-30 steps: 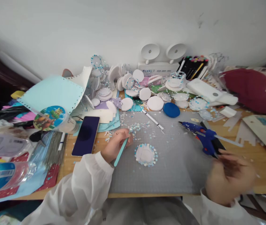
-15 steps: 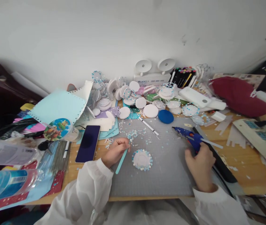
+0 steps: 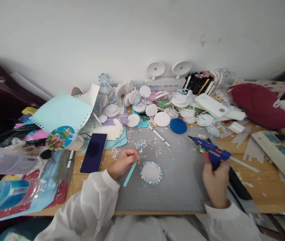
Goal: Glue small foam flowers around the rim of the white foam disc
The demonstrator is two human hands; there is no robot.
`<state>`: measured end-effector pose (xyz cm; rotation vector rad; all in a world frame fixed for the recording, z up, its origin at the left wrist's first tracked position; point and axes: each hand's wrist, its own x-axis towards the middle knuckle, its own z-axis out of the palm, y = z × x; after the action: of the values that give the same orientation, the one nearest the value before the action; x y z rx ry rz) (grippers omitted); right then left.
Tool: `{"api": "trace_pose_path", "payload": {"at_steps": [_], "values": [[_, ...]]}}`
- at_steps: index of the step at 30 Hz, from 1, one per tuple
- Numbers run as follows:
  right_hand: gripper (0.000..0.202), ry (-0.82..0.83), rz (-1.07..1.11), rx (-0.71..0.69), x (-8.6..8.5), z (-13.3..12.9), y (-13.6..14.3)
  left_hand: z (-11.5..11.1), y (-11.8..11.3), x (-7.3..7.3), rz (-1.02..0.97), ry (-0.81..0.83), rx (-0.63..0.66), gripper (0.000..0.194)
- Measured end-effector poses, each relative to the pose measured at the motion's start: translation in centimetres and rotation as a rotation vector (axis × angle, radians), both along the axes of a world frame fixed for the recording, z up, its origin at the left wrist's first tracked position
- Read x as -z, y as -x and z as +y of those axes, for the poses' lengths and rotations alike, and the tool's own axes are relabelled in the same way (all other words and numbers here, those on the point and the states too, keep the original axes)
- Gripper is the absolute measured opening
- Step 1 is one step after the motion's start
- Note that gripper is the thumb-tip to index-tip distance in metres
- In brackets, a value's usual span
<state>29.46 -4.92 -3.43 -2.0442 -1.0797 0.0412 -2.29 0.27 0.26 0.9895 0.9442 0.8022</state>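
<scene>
My left hand (image 3: 124,163) is closed on a thin light-blue strip (image 3: 130,174), which points down toward the mat's near edge. Just right of it, a white paper disc (image 3: 151,172) edged with small blue and white pieces lies flat on the grey cutting mat (image 3: 177,190). In my right hand (image 3: 217,180) is a blue hot glue gun (image 3: 211,150), gripped by its handle. Its nozzle points to the far left, and a clear glue stick (image 3: 244,163) juts from its back. Small blue and white paper bits (image 3: 142,144) are scattered beyond my left hand.
A white pen (image 3: 159,136) and a blue disc (image 3: 178,126) lie toward the mat's far side. Behind them are piled white discs (image 3: 162,118). A phone (image 3: 93,153) rests at left, a power strip (image 3: 280,150) at right.
My right hand has raised the glue gun a little from the mat and turned it slightly. My left hand stays nearly still with the strip. The view has shifted slightly.
</scene>
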Motion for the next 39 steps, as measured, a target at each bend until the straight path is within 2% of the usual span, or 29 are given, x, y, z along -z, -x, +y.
{"api": "trace_pose_path", "payload": {"at_steps": [4,14,20,24,26,29,33,39], "values": [[0.039,-0.125,0.085,-0.044,0.0,0.2,-0.1,0.1,0.1,0.5,0.009,-0.001,0.025,0.031],[0.045,-0.161,0.162,-0.066,0.4,0.4,-0.3,0.2,0.3,0.7,0.006,0.022,0.068,0.026],[0.045,-0.212,0.184,-0.066,-0.6,0.3,0.5,0.2,0.4,0.5,0.007,0.019,0.068,0.025],[0.043,-0.115,0.204,0.053,-1.9,0.3,2.0,0.2,0.3,0.3,0.013,0.018,0.048,0.031],[0.043,-0.082,0.26,0.046,-2.5,0.6,2.9,0.2,0.2,0.2,0.017,0.014,0.033,0.035],[0.041,-0.081,0.298,-0.029,-3.2,1.3,4.4,0.2,0.2,0.3,0.024,0.003,0.016,0.037],[0.034,-0.036,0.192,-0.188,-3.6,2.6,6.2,0.2,0.2,0.4,0.031,-0.025,0.012,0.038],[0.021,-0.112,0.123,-0.449,-2.8,3.8,8.5,0.1,0.1,0.2,0.054,-0.042,0.041,0.034]]}}
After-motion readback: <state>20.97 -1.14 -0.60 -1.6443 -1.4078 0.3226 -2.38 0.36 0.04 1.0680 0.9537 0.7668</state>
